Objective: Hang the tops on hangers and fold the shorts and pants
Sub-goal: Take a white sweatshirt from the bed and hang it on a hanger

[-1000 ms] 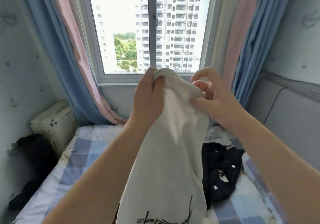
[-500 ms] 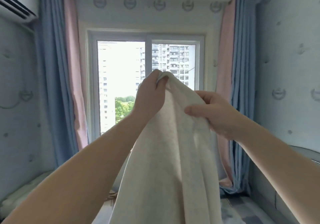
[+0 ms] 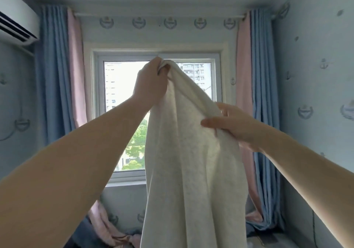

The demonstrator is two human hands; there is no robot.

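Here the left hand (image 3: 151,86) is raised high before the window (image 3: 122,86), fingers curled tight round the top corner of the pale garment (image 3: 191,167). The cloth hangs straight down from that grip, long axis upright, its lower end out of view. Its upper edge slopes down to the right hand (image 3: 233,127), which sits lower, thumb laid over the edge and fingers behind it in a pinch. Levelling that edge between both hands looks like the next need; no hanger shows.
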